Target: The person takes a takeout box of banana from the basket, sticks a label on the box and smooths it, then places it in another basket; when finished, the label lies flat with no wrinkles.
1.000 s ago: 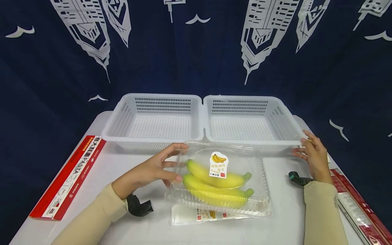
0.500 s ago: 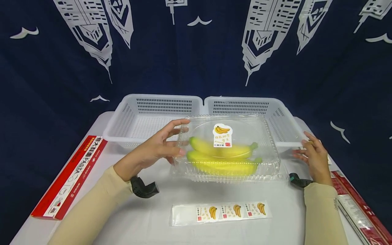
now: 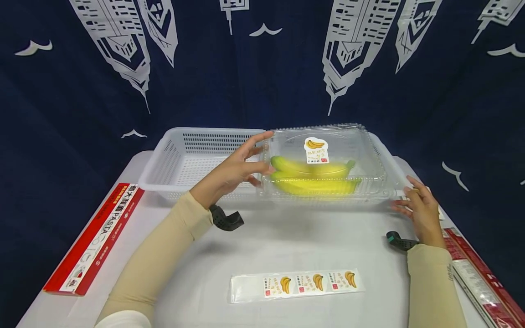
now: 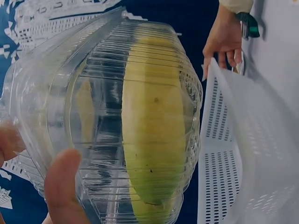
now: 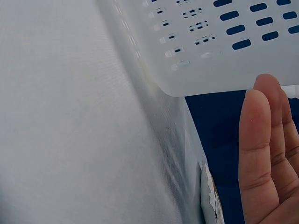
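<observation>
My left hand grips the left side of a clear plastic clamshell box, with yellow-green bananas inside. A white banana sticker is on its lid. In the left wrist view, my thumb presses the box near its seam beside a banana. The box is held over the right white basket and hides most of it. My right hand is at that basket's front right corner; the right wrist view shows its straight fingers close against the basket wall.
A second white basket stands to the left. A strip of banana stickers lies on the white table in front. A red pasta box is at the left edge, and red packages are at the right edge.
My left hand has lifted the clamshell box from above the sticker strip, away from me and rightward, to over the right basket. The sticker strip is now uncovered. My right hand has stayed put.
</observation>
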`<state>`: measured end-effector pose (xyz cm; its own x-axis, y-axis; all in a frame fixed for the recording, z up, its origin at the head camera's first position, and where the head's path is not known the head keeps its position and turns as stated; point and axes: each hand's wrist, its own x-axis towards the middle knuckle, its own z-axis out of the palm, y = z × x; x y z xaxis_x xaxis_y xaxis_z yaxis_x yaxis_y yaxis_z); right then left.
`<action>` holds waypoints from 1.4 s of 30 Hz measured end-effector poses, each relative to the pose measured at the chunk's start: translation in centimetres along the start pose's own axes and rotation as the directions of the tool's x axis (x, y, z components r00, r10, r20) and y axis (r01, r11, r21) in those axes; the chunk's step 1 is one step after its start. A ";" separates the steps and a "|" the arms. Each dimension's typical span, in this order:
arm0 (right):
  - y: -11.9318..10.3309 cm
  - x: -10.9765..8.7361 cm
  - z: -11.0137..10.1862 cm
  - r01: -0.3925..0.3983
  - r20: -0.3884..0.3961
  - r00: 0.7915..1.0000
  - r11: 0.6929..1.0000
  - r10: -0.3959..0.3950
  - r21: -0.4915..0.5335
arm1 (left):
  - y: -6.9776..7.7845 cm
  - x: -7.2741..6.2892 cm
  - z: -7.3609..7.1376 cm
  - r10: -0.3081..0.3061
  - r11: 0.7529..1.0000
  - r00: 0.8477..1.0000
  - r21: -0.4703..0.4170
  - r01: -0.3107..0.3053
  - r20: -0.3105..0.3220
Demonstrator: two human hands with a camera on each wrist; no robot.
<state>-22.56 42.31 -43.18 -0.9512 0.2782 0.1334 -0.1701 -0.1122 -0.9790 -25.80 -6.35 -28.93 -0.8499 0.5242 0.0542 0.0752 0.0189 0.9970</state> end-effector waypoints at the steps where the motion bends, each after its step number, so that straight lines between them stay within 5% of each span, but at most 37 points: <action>1: 0.0 0.0 0.0 0.000 0.002 1.000 1.000 0.000 0.005 | 0.0 0.5 0.1 0.003 1.000 1.000 -0.006 -0.003 -0.005; 15: 0.1 0.2 0.1 0.016 0.001 1.000 1.000 -0.016 0.021 | -0.5 6.8 2.4 -0.008 0.997 0.998 -0.071 0.003 -0.064; 27: 0.2 0.1 0.1 0.027 0.009 1.000 0.999 -0.027 0.048 | -2.1 11.3 2.9 -0.105 0.991 0.988 -0.100 0.094 -0.113; 42: 0.2 0.1 0.1 0.010 0.000 1.000 0.999 -0.010 0.045 | -3.7 14.0 5.1 -0.168 0.985 0.967 -0.007 0.170 -0.194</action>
<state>-22.66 42.25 -43.35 -0.9496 0.2790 0.1432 -0.1909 -0.1517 -0.9698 -35.33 5.30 -32.14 -0.9351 0.3385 -0.1046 -0.0743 0.1015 0.9921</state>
